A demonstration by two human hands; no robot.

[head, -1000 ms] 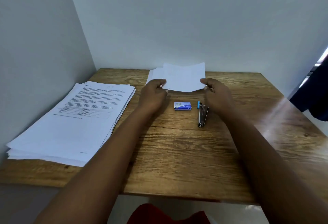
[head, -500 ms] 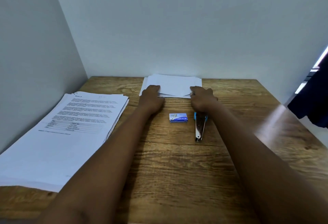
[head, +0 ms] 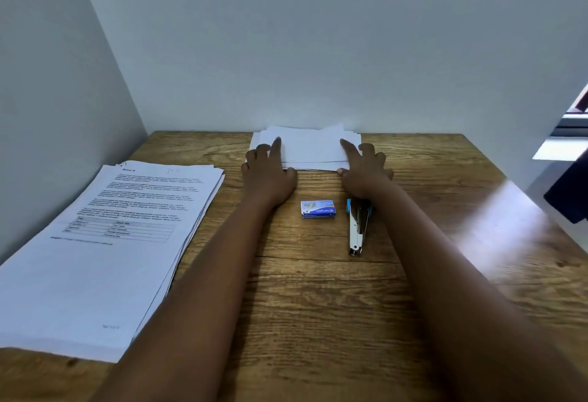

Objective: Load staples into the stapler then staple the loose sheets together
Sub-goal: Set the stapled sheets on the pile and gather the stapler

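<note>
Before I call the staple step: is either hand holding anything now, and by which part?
Nothing is gripped. The left hand and right hand lie open, fingers spread, on the near corners of the loose sheets.

Two hands (head: 269, 175) (head: 366, 175), two paper stacks (head: 308, 150) (head: 105, 242), one stapler (head: 358, 226), one staple box (head: 318, 209)

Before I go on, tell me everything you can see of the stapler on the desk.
The small stapler with a pale body, metal channel and light blue rear end lies flat on the wooden table, its long axis running toward the camera and its blue end away. The right hand partly covers that blue end; contact is unclear. The blue staple box sits apart on its left.
</note>
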